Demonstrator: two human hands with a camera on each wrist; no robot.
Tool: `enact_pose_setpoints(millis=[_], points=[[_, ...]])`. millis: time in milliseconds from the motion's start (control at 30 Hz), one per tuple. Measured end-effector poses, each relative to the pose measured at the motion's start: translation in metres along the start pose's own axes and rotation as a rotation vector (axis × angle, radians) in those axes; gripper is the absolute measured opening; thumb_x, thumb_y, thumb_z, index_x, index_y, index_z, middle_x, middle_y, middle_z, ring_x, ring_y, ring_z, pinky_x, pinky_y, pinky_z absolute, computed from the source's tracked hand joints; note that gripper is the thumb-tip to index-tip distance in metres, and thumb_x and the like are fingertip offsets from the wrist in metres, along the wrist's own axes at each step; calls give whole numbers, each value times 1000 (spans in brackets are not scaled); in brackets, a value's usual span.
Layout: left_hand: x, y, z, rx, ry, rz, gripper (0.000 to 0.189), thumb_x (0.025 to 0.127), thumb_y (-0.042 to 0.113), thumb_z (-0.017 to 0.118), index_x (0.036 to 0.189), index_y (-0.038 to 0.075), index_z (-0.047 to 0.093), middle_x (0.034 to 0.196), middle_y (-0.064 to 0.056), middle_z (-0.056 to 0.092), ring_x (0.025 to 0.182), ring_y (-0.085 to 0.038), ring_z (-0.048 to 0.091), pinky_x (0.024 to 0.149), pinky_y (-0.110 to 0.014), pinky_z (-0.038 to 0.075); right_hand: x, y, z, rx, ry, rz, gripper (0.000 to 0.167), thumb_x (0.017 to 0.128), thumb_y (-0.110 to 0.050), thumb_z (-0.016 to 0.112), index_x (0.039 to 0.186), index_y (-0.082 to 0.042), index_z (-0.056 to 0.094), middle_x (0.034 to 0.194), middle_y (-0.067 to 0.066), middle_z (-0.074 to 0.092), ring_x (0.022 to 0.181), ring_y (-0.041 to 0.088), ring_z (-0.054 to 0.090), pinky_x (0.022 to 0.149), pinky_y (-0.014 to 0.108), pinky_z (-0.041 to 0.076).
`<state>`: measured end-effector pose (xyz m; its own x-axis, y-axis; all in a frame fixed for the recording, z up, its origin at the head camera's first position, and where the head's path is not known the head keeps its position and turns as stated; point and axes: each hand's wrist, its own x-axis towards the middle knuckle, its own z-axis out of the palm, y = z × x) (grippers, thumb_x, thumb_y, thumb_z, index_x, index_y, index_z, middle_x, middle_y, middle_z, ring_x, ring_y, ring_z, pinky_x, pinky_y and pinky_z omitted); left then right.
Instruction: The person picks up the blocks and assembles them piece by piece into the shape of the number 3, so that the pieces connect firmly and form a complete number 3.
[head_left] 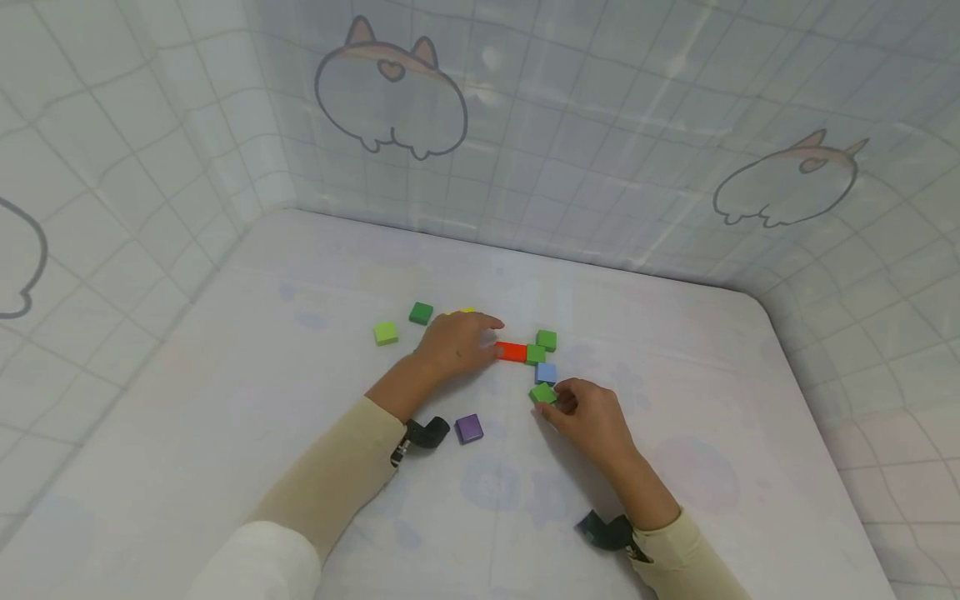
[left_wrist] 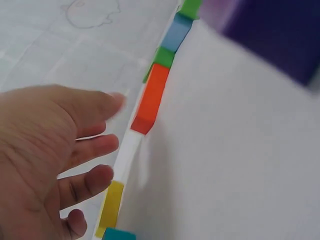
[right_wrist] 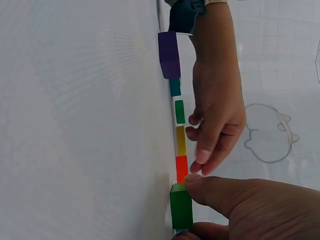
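Note:
In the head view my right hand [head_left: 592,421] pinches a green block [head_left: 543,394] between thumb and index finger. The thumb [right_wrist: 200,186] lies along one side of that block in the right wrist view. Just beyond it sits a light blue block [head_left: 546,373], followed by two more green blocks, one [head_left: 536,355] touching the end of a red block [head_left: 512,352]. My left hand [head_left: 456,344] hovers by the red block's other end with relaxed, spread fingers and nothing in them. Partly hidden behind the left hand is a yellow block [left_wrist: 111,207].
A purple block [head_left: 469,428] lies nearer me, between the forearms. Toward the left are a dark green block [head_left: 422,313] and a lime block [head_left: 386,333]. A teal block [left_wrist: 119,234] shows beside the yellow one. Patterned cloth walls [head_left: 570,150] enclose the white surface.

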<state>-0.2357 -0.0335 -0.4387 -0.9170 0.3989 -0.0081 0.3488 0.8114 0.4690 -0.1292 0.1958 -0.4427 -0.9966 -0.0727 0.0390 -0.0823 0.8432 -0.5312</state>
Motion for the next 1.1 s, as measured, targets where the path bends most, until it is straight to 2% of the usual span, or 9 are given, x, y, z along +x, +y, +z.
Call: enact_pose_setpoints(millis=[133, 300, 500, 667, 1100], points=[[-1, -5, -8, -46, 21, -63, 42, 96, 38, 62, 136, 23, 62, 139, 3, 61, 133, -22, 51, 109, -44, 42, 0, 0, 1, -1, -2, 6, 31, 81, -28, 84, 100, -6, 74, 80, -2, 68, 72, 12, 60, 64, 27, 53], [2, -16, -19, 2, 61, -127, 40, 97, 33, 63, 135, 20, 62, 138, -1, 61, 130, -24, 54, 105, -46, 45, 0, 1, 1, -4, 1, 9, 30, 81, -28, 84, 100, -7, 74, 80, -2, 68, 73, 12, 60, 65, 28, 52], [4, -29, -23, 30, 50, -209, 42, 97, 31, 63, 137, 18, 61, 140, -3, 59, 128, -27, 54, 100, -48, 46, 0, 2, 2, -5, -4, 11, 30, 81, -28, 83, 100, -7, 74, 81, -2, 68, 73, 12, 60, 65, 28, 53], [5, -33, -21, 33, 45, -218, 42, 96, 30, 65, 136, 16, 61, 139, -4, 60, 127, -27, 55, 99, -49, 45, 0, 1, 1, 0, 1, 5, 30, 81, -27, 83, 101, -6, 74, 81, -1, 68, 73, 12, 60, 65, 28, 53], [4, -31, -20, 68, 36, -227, 38, 95, 25, 68, 132, 14, 65, 132, -5, 65, 119, -28, 59, 97, -47, 46, 1, 0, 3, 4, -7, 7, 31, 81, -28, 84, 101, -6, 73, 80, -2, 67, 73, 13, 58, 65, 28, 52]])
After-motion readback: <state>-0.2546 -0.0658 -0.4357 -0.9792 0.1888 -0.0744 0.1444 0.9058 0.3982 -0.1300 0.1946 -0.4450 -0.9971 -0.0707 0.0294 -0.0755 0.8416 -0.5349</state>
